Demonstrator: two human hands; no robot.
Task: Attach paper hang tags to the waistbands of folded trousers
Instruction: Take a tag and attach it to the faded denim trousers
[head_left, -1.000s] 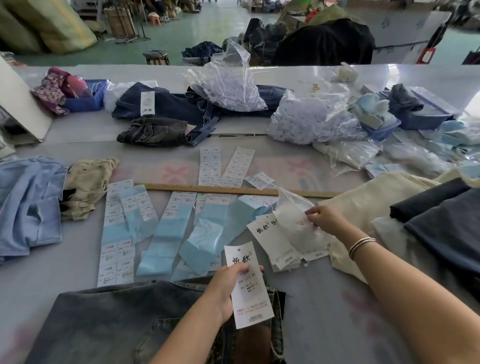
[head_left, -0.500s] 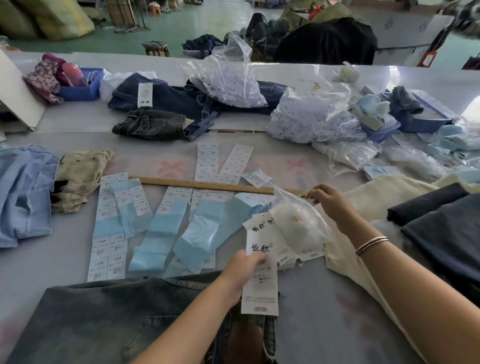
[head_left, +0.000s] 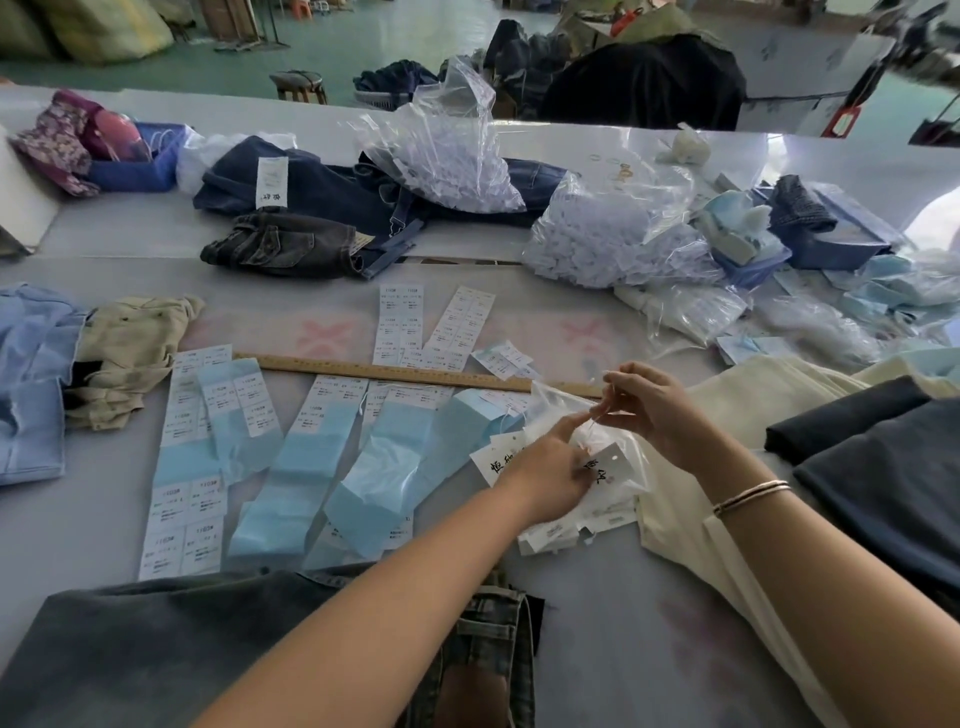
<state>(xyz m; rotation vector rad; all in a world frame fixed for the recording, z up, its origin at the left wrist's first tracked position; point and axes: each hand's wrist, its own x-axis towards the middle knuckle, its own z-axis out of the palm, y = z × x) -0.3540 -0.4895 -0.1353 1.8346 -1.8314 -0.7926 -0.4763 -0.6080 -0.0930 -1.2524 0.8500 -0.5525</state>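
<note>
Grey folded jeans lie at the near edge, waistband toward the middle of the table. My left hand grips a white paper hang tag with black characters, held over a small pile of similar tags. My right hand pinches a thin white string above a small clear plastic bag; my left forefinger reaches up to the string's lower end. The rest of the string is too thin to follow.
Rows of white and blue size labels lie beside a wooden ruler. Cream cloth and dark folded trousers sit at right. Bags of white tags, dark jeans, and light garments ring the table.
My left hand carried the hang tag from above the jeans up and right to the tag pile. My right hand lifted off the clear bag with a string pinched in it.
</note>
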